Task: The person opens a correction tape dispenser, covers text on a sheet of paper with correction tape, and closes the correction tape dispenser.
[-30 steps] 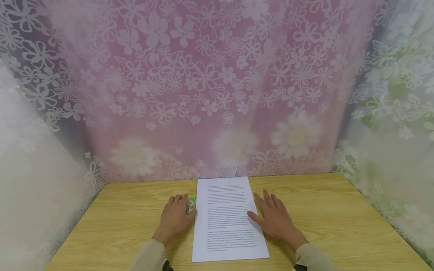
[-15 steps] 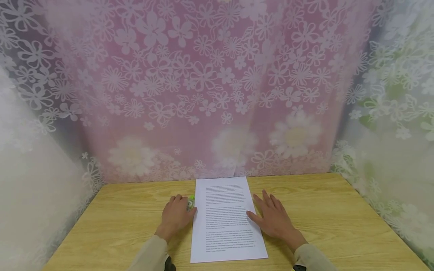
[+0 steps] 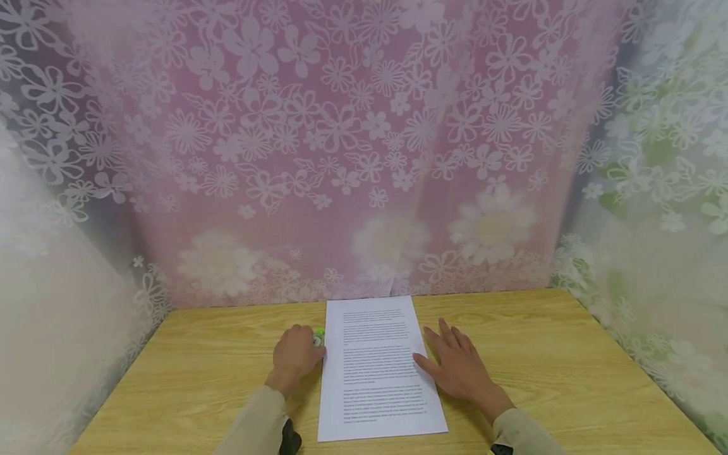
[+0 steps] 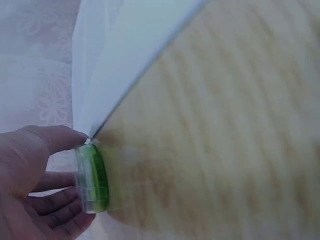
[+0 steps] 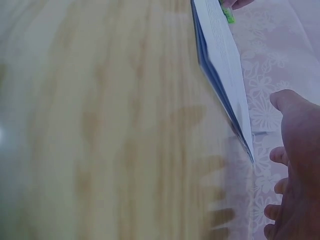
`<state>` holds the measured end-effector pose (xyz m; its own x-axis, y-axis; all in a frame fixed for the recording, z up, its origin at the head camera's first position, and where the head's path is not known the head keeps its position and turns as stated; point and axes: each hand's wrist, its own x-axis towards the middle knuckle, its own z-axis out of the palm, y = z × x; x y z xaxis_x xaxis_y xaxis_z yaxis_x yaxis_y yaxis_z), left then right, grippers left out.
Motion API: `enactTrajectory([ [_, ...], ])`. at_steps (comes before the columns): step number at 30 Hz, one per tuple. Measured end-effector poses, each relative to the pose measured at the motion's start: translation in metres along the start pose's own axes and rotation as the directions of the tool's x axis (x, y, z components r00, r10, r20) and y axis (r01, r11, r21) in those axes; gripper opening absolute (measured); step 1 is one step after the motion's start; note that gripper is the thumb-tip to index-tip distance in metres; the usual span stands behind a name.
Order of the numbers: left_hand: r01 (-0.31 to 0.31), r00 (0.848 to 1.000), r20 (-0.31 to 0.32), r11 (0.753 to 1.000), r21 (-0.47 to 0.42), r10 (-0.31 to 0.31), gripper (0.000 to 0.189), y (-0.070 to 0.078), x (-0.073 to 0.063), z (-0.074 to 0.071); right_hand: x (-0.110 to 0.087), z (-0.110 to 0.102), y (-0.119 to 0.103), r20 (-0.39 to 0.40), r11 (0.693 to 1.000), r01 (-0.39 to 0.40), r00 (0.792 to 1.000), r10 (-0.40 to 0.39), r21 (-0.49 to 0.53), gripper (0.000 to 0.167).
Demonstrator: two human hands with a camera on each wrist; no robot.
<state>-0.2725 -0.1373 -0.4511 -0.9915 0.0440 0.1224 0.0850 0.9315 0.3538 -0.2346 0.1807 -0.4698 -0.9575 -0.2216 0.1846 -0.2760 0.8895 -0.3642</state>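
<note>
A printed sheet of paper (image 3: 375, 373) lies upright on the wooden table, and the right wrist view shows layered edges of paper (image 5: 220, 80). At its left edge, my left hand (image 3: 297, 354) holds a small correction tape (image 4: 95, 177) with a clear case and a green side. The thumb lies on its top end, and the other fingers sit behind and below it. In the head view the hand covers most of the tape. My right hand (image 3: 459, 366) is spread at the paper's right edge, fingers straight, holding nothing. The thumb tip overlaps the paper's margin in the head view.
The wood-grain table (image 3: 569, 379) extends to both sides of the paper. A pink flowered curtain (image 3: 364, 158) hangs behind its back edge. Pale flowered curtains (image 3: 654, 253) stand along the left and right sides.
My left hand has turned slightly, its fingers bunched closer, and less of the correction tape shows. The paper appears slightly further left with the view. My right hand stays almost still.
</note>
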Motion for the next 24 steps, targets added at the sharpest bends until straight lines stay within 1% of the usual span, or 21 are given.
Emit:
enactTrajectory([
  [3, 0.058, 0.998, 0.027, 0.998, -0.029, -0.057, 0.030, 0.003, 0.002, -0.003, 0.000, -0.001, -0.001, 0.000, 1.000, 0.007, 1.000, -0.007, -0.009, 0.072],
  [5, 0.093, 0.994, 0.054, 0.995, -0.036, -0.091, 0.029, 0.005, 0.004, -0.005, 0.000, -0.001, -0.001, 0.002, 1.000, 0.013, 1.000, -0.013, -0.016, 0.072],
  [7, 0.113, 0.991, 0.076, 0.993, -0.038, -0.110, 0.026, 0.006, 0.005, -0.006, -0.001, -0.001, -0.001, 0.002, 1.000, 0.017, 1.000, -0.017, -0.018, 0.072],
  [10, 0.123, 0.988, 0.101, 0.992, -0.040, -0.118, 0.019, 0.006, 0.008, -0.009, -0.001, -0.001, -0.002, -0.003, 1.000, 0.022, 1.000, -0.022, -0.016, 0.070],
  [13, 0.120, 0.987, 0.112, 0.992, -0.032, -0.116, 0.018, 0.004, 0.009, -0.009, -0.001, -0.001, -0.003, -0.012, 1.000, 0.027, 1.000, -0.027, -0.013, 0.068],
  [15, 0.124, 0.986, 0.117, 0.992, -0.032, -0.119, 0.020, 0.003, 0.010, -0.009, -0.001, -0.001, -0.003, -0.018, 0.999, 0.032, 0.999, -0.032, -0.021, 0.067],
  [17, 0.126, 0.985, 0.124, 0.991, -0.041, -0.120, 0.028, 0.001, 0.011, -0.008, -0.001, 0.000, -0.002, -0.022, 0.999, 0.039, 0.999, -0.040, -0.033, 0.067],
  [19, 0.132, 0.984, 0.127, 0.989, -0.064, -0.124, 0.031, 0.000, 0.011, -0.009, 0.000, 0.000, -0.001, -0.029, 0.998, 0.045, 0.999, -0.046, -0.040, 0.067],
  [22, 0.128, 0.988, 0.097, 0.986, -0.104, -0.118, 0.020, -0.003, 0.010, -0.012, 0.001, 0.001, 0.002, -0.039, 0.998, 0.045, 0.998, -0.046, -0.031, 0.067],
  [24, 0.126, 0.990, 0.078, 0.981, -0.149, -0.116, 0.020, -0.004, 0.010, -0.014, 0.002, 0.001, 0.003, -0.046, 1.000, 0.030, 0.999, -0.030, -0.010, 0.067],
])
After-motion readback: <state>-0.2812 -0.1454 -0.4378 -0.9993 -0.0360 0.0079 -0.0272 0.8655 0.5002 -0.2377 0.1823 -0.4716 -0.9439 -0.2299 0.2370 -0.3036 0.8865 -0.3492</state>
